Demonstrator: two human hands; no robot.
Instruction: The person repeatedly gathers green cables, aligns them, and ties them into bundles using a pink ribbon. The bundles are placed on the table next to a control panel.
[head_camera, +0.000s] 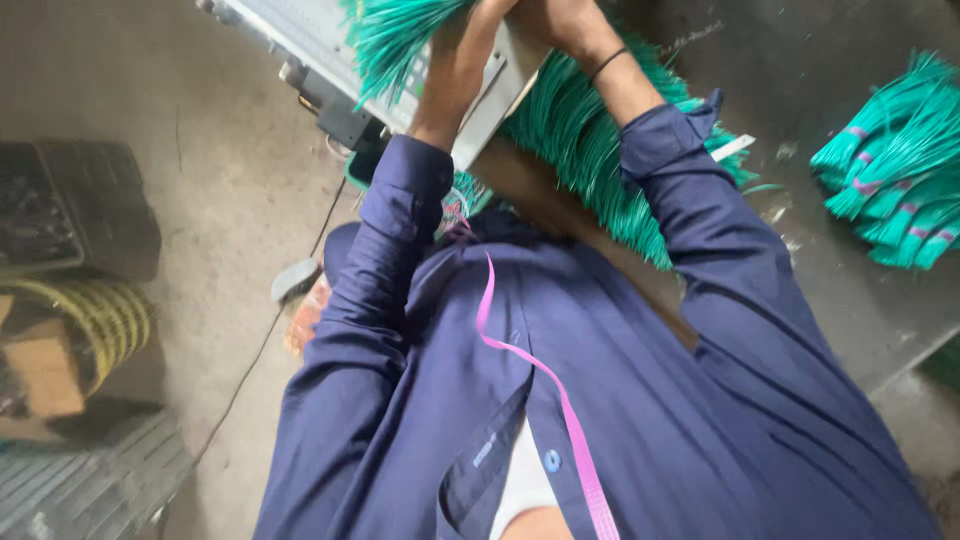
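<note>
So your 2 hands are both up at the top edge of the shot, reaching into that bunch of thin green plastic strands (400, 40) sitting on the grey metal machine (300, 35). Your left hand (470, 25) is pressed against the strands, but the fingers are cut off by the frame, so I can't tell how tight it's closed or whether it actually has hold of any. Same deal with your right hand (545, 15), mostly out of view, black band (607, 62) on the wrist. A bigger pile of the same green strands (590, 150) lies under your right forearm. Tied green bundles with pink bands (900, 170) sit well apart on the right. A pink plastic strap (560, 400) hangs down your dark blue shirt (700, 420).
</note>
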